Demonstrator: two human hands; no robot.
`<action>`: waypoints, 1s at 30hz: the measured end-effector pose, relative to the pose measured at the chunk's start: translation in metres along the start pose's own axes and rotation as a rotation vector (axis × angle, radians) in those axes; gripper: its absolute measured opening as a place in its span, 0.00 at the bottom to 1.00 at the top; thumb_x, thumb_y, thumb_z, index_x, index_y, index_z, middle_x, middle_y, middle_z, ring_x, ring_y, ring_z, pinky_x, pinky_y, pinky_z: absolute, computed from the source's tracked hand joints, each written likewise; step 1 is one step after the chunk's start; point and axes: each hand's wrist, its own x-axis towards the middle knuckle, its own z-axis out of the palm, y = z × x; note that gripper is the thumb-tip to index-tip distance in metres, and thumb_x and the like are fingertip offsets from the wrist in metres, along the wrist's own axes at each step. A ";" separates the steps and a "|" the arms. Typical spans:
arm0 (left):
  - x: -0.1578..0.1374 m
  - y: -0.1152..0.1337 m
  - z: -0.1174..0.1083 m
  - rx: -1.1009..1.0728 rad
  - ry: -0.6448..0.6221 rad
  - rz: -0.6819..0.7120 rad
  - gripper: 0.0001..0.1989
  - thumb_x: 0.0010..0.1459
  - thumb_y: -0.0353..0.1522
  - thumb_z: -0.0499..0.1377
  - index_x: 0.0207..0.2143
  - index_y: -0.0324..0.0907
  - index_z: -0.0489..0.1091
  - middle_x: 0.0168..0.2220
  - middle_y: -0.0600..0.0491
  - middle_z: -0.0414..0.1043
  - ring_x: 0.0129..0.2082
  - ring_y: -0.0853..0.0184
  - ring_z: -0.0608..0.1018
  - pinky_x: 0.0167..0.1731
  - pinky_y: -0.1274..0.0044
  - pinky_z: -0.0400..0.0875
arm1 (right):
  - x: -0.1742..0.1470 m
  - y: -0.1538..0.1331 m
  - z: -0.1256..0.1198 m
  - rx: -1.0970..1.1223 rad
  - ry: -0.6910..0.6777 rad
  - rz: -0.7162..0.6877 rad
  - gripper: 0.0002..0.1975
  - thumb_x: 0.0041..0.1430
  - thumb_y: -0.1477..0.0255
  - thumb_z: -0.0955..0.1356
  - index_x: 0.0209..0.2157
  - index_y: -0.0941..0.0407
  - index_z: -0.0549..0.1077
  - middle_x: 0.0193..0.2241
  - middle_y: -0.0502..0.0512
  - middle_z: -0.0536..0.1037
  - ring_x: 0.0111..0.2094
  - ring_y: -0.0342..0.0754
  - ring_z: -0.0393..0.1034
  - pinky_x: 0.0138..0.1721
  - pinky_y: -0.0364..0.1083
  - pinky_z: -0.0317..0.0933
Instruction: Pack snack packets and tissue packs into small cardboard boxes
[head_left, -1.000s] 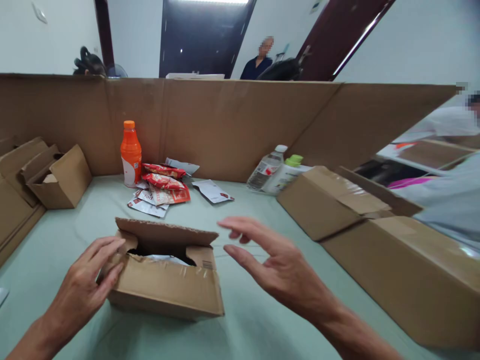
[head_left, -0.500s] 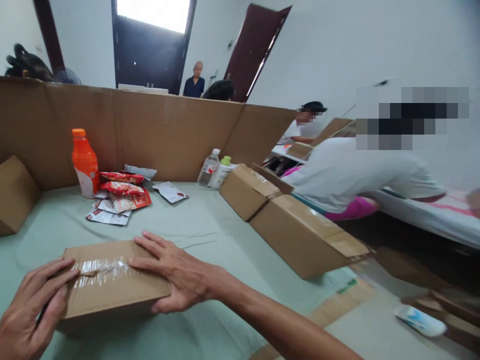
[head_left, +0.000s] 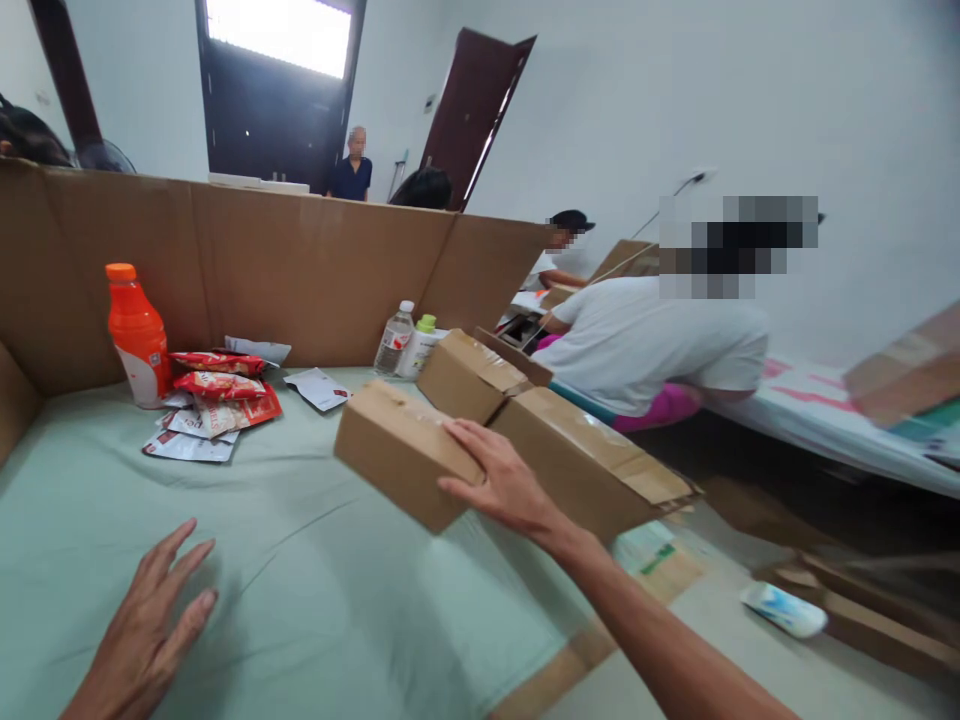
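Cardboard walling [head_left: 315, 270], tall and brown, fences the back of the pale green sheet-covered surface [head_left: 300, 560], likely to keep goods from sliding off. Two larger taped brown cartons [head_left: 555, 440] lie end to end along the surface's right edge, beside a seated person in a white shirt [head_left: 645, 340].

Lifted clear of the sheet, just in front of those cartons, is the small sealed brown cardboard box [head_left: 397, 450] — its long axis runs from far left to near right, the near end dipping lower, the taped top turned up and toward the camera. The right hand [head_left: 502, 485] grips that near end, fingers spread over the top and side; whether the thumb hooks underneath is hidden, though it probably does, since the box hangs from this one hold.

The left hand [head_left: 150, 630] rests open and empty on the sheet, fingers fanned — apparently a brace.

Farther back stand an orange plastic bottle [head_left: 137, 335], red snack packets [head_left: 221, 385] on white leaflets, and two pale bottles [head_left: 405, 345].
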 end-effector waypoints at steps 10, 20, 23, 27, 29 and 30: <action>-0.026 -0.013 0.055 0.124 -0.066 0.101 0.19 0.68 0.37 0.57 0.60 0.52 0.72 0.66 0.46 0.68 0.64 0.51 0.72 0.60 0.55 0.73 | 0.099 0.055 0.015 -0.142 0.184 0.258 0.23 0.60 0.58 0.68 0.52 0.57 0.74 0.53 0.75 0.75 0.57 0.75 0.66 0.49 0.71 0.62; -0.018 0.032 0.017 0.093 -0.200 -0.047 0.24 0.62 0.33 0.62 0.60 0.45 0.71 0.67 0.41 0.66 0.66 0.51 0.70 0.61 0.57 0.73 | 0.063 -0.008 0.052 -0.113 0.355 -0.248 0.16 0.65 0.56 0.64 0.46 0.49 0.76 0.64 0.74 0.66 0.67 0.82 0.55 0.57 0.80 0.51; -0.005 0.017 -0.011 0.127 -0.119 -0.086 0.27 0.61 0.35 0.64 0.62 0.44 0.69 0.68 0.41 0.64 0.68 0.52 0.68 0.63 0.59 0.70 | 0.023 -0.069 0.114 -0.018 0.148 -0.454 0.16 0.65 0.60 0.63 0.44 0.51 0.79 0.58 0.72 0.74 0.58 0.75 0.70 0.52 0.73 0.64; 0.035 -0.043 -0.079 0.240 0.114 -0.233 0.28 0.63 0.33 0.64 0.64 0.41 0.66 0.68 0.39 0.63 0.68 0.50 0.66 0.67 0.53 0.61 | -0.036 -0.126 0.182 -0.018 -0.040 -0.652 0.23 0.67 0.61 0.62 0.56 0.54 0.78 0.62 0.65 0.74 0.60 0.63 0.71 0.54 0.62 0.68; 0.062 -0.081 -0.119 0.311 0.255 -0.338 0.26 0.66 0.36 0.64 0.64 0.42 0.65 0.68 0.43 0.61 0.68 0.47 0.65 0.65 0.49 0.61 | -0.053 -0.135 0.200 -0.041 0.009 -0.662 0.25 0.69 0.62 0.60 0.60 0.56 0.75 0.63 0.64 0.73 0.62 0.61 0.69 0.57 0.61 0.66; 0.076 -0.100 -0.137 0.346 0.324 -0.398 0.25 0.67 0.37 0.64 0.63 0.43 0.65 0.68 0.43 0.61 0.67 0.47 0.65 0.64 0.48 0.62 | -0.057 -0.136 0.205 -0.052 0.036 -0.657 0.25 0.70 0.62 0.60 0.61 0.56 0.75 0.63 0.63 0.73 0.62 0.60 0.69 0.57 0.60 0.66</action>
